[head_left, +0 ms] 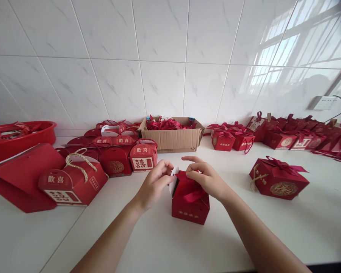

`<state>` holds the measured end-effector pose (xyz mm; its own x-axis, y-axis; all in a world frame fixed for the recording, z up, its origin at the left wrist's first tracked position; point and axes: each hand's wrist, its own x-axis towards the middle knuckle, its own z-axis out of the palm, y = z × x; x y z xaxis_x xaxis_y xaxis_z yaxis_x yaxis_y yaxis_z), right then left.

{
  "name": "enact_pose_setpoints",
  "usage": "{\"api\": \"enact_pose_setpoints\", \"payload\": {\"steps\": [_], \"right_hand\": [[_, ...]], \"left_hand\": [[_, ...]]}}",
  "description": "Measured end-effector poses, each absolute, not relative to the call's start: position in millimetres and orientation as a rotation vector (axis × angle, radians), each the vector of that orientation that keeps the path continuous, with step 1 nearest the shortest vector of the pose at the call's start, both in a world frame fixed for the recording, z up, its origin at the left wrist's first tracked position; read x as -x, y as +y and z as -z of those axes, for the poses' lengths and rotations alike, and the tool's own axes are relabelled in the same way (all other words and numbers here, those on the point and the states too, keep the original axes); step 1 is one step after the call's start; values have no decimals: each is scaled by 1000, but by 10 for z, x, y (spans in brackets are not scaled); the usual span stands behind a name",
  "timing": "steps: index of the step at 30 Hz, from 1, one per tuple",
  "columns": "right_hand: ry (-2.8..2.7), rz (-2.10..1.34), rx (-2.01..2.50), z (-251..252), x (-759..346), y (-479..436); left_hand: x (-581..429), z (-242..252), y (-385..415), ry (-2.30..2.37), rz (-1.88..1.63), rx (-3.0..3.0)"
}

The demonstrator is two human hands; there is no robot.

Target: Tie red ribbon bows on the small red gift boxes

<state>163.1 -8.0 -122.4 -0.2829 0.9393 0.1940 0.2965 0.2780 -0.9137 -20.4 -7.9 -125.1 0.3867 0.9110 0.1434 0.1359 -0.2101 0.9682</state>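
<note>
A small red gift box (pixel 190 212) with gold lettering stands upright on the white table in front of me. A red ribbon (pixel 194 195) lies across its top. At the box's left side a flap (pixel 174 180) sticks up, showing its white inner face. My left hand (pixel 156 182) pinches this flap between thumb and fingers. My right hand (pixel 203 176) is closed over the top edge of the box, with thumb and fingers pressed there and one finger stretched out. What lies under the right fingertips is partly hidden.
A brown cardboard carton (pixel 172 139) of red ribbons stands against the tiled wall. Red gift boxes (pixel 115 161) crowd the left, beside a red basin (pixel 49 132). A ribbon-tied box (pixel 278 178) sits to the right, with several finished-looking boxes (pixel 281 140) behind it.
</note>
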Motion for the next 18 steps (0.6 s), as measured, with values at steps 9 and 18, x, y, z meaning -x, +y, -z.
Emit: {"api": "enact_pose_setpoints", "payload": {"steps": [9,18], "right_hand": [[-1783,-917,1141,1249,-1587,-73],[-1895,-780,1140,1237,-1546,-108]], "left_hand": [[208,1266,-83,914,-963,-1630],[155,1252,-93,906,-949,-1594]]}}
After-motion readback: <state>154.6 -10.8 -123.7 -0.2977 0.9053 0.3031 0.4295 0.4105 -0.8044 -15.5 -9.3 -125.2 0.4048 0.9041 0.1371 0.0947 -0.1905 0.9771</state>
